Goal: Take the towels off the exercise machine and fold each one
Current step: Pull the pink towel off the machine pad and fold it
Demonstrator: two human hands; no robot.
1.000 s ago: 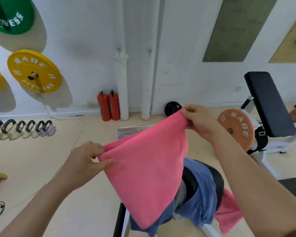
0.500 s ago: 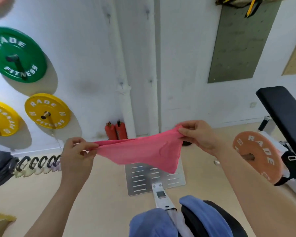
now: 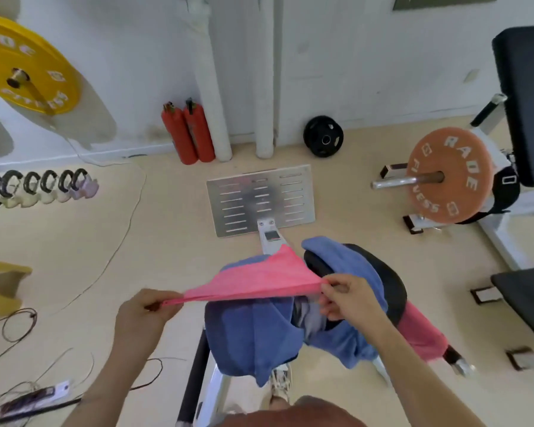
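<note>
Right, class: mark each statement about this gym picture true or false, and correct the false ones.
1. The left hand and right hand both pinch the pink towel, stretched between them. True.
2. The blue towels lie folded on the floor. False: they hang draped over the exercise machine.
3. Two red cylinders stand against the wall. True.
4. The orange weight plate is mounted on the wall. False: it sits on a metal bar; the yellow plate is the one on the wall.
</note>
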